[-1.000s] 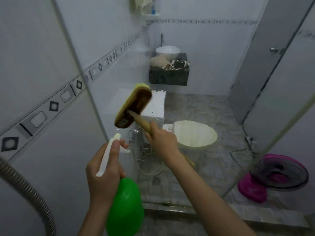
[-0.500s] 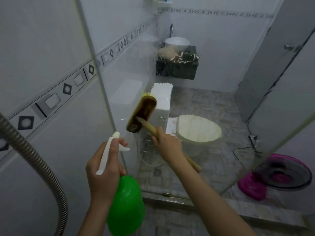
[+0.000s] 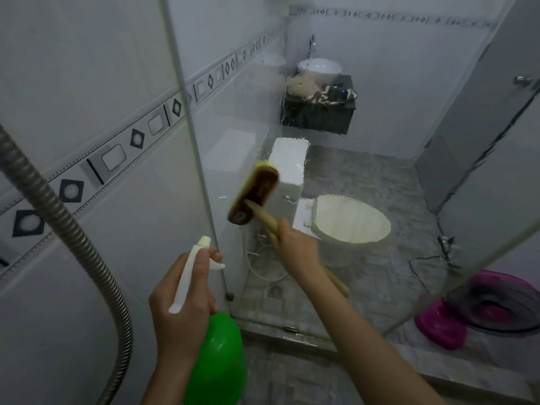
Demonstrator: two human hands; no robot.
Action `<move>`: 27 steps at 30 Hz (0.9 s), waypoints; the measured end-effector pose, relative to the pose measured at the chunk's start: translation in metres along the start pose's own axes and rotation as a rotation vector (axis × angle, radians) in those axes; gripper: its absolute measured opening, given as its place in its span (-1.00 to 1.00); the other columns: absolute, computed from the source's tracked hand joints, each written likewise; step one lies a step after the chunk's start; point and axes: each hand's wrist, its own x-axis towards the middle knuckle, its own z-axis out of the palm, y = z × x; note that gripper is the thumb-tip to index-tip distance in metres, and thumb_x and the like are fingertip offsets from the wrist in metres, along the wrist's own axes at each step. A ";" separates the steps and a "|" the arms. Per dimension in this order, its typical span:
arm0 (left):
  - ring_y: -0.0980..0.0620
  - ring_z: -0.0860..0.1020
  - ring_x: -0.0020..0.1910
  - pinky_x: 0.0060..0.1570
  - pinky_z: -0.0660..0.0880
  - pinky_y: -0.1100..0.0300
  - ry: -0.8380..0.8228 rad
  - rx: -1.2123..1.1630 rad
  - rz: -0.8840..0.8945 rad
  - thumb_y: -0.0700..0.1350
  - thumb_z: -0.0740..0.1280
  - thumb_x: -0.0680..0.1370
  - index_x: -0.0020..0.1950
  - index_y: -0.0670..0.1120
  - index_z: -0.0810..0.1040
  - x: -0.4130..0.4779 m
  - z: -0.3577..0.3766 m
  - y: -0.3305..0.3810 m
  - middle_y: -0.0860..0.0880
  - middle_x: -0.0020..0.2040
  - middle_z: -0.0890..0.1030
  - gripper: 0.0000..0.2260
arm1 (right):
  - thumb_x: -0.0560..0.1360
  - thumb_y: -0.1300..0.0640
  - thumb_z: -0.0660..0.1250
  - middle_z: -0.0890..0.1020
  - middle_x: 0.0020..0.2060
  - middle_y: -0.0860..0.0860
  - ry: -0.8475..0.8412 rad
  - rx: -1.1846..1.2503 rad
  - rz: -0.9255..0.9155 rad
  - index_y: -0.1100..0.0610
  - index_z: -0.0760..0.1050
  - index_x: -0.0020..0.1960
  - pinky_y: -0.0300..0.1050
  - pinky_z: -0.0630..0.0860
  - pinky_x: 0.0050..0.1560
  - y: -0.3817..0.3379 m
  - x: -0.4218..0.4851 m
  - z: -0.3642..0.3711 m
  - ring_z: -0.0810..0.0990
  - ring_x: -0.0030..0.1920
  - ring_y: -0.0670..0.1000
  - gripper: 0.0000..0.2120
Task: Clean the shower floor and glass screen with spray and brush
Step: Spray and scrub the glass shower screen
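The left hand (image 3: 181, 311) has its grip closed round the neck of the green spray bottle (image 3: 219, 361), thumb lying along the white trigger head (image 3: 187, 282); the nozzle points up and away toward the glass screen (image 3: 380, 159), and the round body hangs below that grip. Up and to the right of it, the right hand (image 3: 295, 247) wraps its grip round the pale wooden handle of the brush (image 3: 254, 194), the handle's free end sticking out behind the wrist. The brush head, with its brown back and yellow bristles, sits just above and left of the right grip, bristle side turned to the wet glass; whether it touches cannot be told

Past the right grip, behind the glass, stands a white toilet (image 3: 350, 223) with its lid down, and farther off a dark desk (image 3: 318, 118) carrying a white basin (image 3: 320, 68). Low and far right of that grip lies a pink fan (image 3: 482, 311). Left of the left grip a metal shower hose (image 3: 67, 229) curves down the tiled wall. Under the 2 forearms runs the grey tiled shower floor (image 3: 292, 384)
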 end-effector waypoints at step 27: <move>0.09 0.44 -0.59 -0.54 0.40 0.29 -0.078 -0.069 0.137 0.04 0.26 0.59 -0.02 -0.07 0.70 -0.039 0.120 -0.004 0.04 -0.51 0.53 -0.73 | 0.61 -0.15 0.09 0.45 -0.44 -0.03 0.507 0.655 0.130 0.13 0.39 -0.08 -0.19 0.30 -0.50 0.135 -0.053 -0.041 0.44 -0.48 -0.06 -0.65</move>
